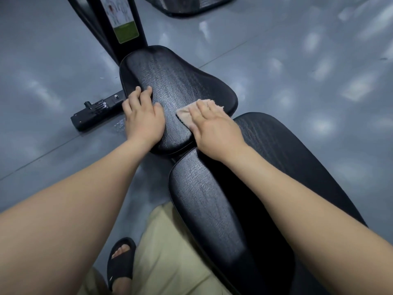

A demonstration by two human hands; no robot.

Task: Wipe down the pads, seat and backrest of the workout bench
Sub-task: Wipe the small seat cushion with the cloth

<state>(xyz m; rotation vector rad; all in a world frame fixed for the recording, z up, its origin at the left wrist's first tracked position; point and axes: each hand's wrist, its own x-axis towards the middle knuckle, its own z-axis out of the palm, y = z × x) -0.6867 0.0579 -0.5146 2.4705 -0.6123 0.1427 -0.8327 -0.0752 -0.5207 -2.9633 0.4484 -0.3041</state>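
Seat (180, 81): lying at 12 o'clock of backrest (212, 205). Right hand (214, 126), fingers flat, is pressing beige cloth (185, 114) onto seat's 5 o'clock edge. Left hand (142, 116), fingers spread, is resting at 8 o'clock.

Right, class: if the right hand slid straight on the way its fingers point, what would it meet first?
The right hand, flat on the cloth, would cross only bare seat to its far edge, seemingly passing clear of the left hand.
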